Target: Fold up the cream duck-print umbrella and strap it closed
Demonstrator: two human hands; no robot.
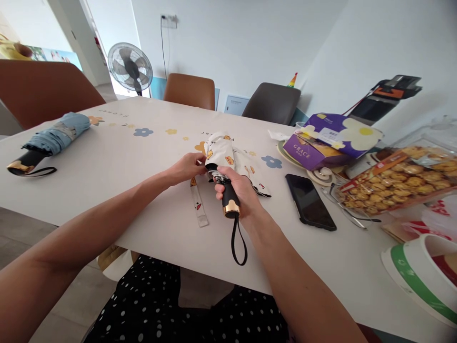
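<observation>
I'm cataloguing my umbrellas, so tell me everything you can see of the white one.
The white umbrella is collapsed but not neatly wrapped: its cloth-like canopy, printed with small orange-yellow figures, spreads a dark-edged flap rightward over the table. The black handle points toward the person, ending in a shiny gold-coloured cap with a black wrist loop. A pale printed strap lies loose. The right hand grips the handle; the left hand is at the canopy's left side, its exact hold unclear.

Umbrella handle (231,194) partly hidden, green-banded container (418,282) cut off at right
</observation>
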